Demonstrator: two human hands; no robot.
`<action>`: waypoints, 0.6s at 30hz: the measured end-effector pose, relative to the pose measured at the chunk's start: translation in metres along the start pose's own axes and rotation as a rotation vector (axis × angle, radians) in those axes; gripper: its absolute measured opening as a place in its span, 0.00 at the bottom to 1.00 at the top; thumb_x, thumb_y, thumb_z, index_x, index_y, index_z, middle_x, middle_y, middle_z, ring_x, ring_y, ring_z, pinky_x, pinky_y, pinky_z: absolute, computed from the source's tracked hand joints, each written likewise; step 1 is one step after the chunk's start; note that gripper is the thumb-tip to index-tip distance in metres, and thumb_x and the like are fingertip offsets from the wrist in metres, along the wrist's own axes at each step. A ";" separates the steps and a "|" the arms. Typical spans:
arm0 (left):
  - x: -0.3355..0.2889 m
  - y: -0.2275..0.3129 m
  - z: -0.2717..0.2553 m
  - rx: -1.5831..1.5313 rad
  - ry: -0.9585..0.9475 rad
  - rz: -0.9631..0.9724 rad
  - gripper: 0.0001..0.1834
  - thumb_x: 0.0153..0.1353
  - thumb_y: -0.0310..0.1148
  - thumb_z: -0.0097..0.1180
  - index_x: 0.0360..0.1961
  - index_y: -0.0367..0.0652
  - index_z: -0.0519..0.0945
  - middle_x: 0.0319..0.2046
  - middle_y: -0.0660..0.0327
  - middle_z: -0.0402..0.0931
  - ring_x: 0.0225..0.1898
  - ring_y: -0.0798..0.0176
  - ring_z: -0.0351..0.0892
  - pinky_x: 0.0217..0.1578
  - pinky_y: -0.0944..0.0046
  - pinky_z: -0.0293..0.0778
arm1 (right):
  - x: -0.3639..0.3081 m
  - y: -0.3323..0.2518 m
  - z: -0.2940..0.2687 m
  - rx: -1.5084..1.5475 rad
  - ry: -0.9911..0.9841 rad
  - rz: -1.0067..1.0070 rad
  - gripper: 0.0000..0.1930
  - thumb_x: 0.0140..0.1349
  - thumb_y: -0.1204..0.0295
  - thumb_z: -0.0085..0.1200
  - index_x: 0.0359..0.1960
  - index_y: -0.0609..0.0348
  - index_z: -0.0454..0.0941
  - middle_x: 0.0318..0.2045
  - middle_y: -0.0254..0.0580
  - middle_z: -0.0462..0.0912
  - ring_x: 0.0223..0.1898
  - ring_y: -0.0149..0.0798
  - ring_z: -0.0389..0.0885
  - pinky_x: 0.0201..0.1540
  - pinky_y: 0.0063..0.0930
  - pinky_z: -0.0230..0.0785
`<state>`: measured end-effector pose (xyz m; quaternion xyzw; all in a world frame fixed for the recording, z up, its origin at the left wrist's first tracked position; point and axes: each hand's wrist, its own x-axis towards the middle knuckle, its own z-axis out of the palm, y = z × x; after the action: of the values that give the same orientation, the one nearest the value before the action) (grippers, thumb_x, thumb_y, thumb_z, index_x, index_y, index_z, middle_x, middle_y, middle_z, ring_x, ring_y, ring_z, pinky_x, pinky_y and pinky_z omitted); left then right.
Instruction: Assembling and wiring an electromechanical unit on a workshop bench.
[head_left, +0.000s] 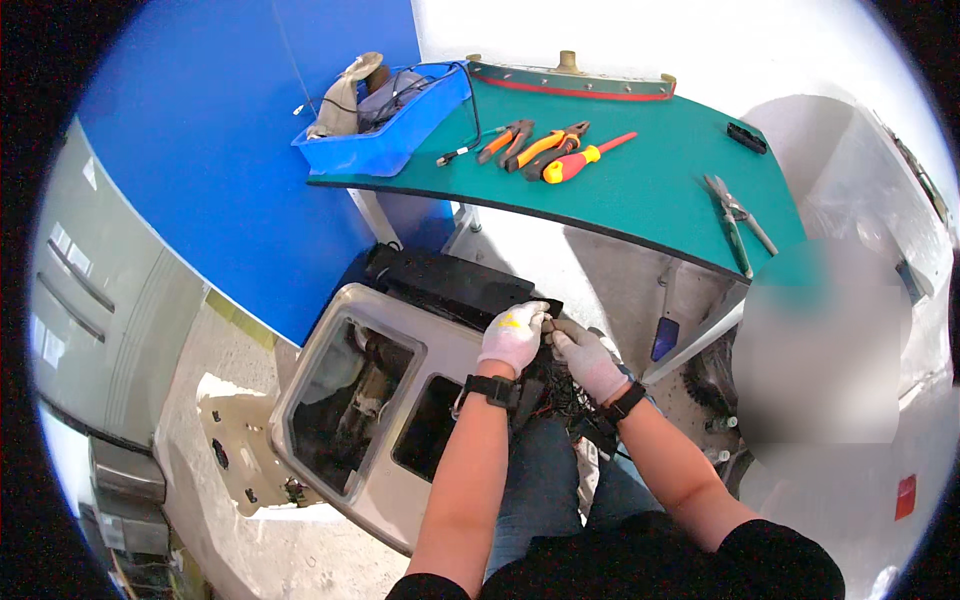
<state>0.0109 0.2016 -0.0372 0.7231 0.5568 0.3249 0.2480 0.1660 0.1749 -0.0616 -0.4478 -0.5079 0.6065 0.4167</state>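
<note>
My left hand (515, 335), in a white glove with a yellow mark, is closed at the right end of a long black part (450, 285). Its fingertips pinch something too small to make out. Just right of it, my gloved right hand (592, 362) is also closed, its fingertips almost meeting the left ones. Whatever lies between them is hidden by the fingers. Below the hands hangs a tangle of dark wires (565, 400). Left of my legs lies a large beige appliance housing (432, 350) with a window and a dark opening.
The green-topped table (640, 210) ahead carries orange-handled pliers (510, 140), a red-and-yellow screwdriver (585, 160) and metal shears (738, 222). A blue bin (370, 150) with cables sits at its left end. A beige panel (235, 450) lies on the floor; a blurred patch covers the right.
</note>
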 end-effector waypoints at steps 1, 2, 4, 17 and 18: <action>0.001 0.003 0.000 -0.005 -0.027 -0.010 0.15 0.61 0.33 0.47 0.47 0.44 0.78 0.41 0.52 0.80 0.42 0.51 0.79 0.45 0.59 0.73 | 0.000 -0.005 0.001 -0.078 0.019 -0.001 0.15 0.67 0.71 0.43 0.51 0.66 0.72 0.37 0.36 0.78 0.35 0.27 0.73 0.39 0.20 0.67; 0.001 0.005 -0.001 -0.007 -0.023 -0.012 0.15 0.61 0.33 0.47 0.47 0.44 0.78 0.41 0.52 0.80 0.42 0.51 0.79 0.45 0.59 0.73 | -0.001 -0.009 0.001 -0.157 0.037 -0.002 0.16 0.66 0.71 0.43 0.51 0.67 0.72 0.36 0.34 0.77 0.32 0.26 0.71 0.36 0.19 0.66; 0.000 0.010 -0.006 0.004 -0.111 -0.109 0.15 0.62 0.33 0.46 0.48 0.43 0.77 0.39 0.53 0.81 0.41 0.52 0.80 0.44 0.60 0.74 | -0.003 -0.017 0.003 -0.311 0.091 -0.060 0.16 0.66 0.70 0.44 0.50 0.67 0.72 0.37 0.40 0.79 0.36 0.29 0.75 0.39 0.20 0.67; 0.002 0.000 0.007 -0.061 0.011 -0.095 0.14 0.60 0.38 0.50 0.43 0.44 0.80 0.39 0.52 0.80 0.42 0.47 0.77 0.43 0.55 0.72 | 0.013 -0.033 -0.001 -0.902 0.176 -0.354 0.14 0.58 0.67 0.51 0.42 0.63 0.76 0.35 0.56 0.81 0.38 0.54 0.79 0.45 0.42 0.70; 0.004 0.004 0.006 -0.014 0.011 -0.053 0.14 0.60 0.38 0.49 0.43 0.44 0.79 0.38 0.52 0.80 0.42 0.47 0.77 0.43 0.55 0.72 | 0.014 -0.032 -0.005 -1.011 0.190 -0.408 0.13 0.58 0.67 0.51 0.41 0.62 0.76 0.33 0.56 0.80 0.37 0.54 0.79 0.43 0.44 0.70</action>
<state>0.0188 0.2044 -0.0380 0.7045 0.5749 0.3261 0.2587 0.1685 0.1937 -0.0318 -0.5374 -0.7724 0.1510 0.3030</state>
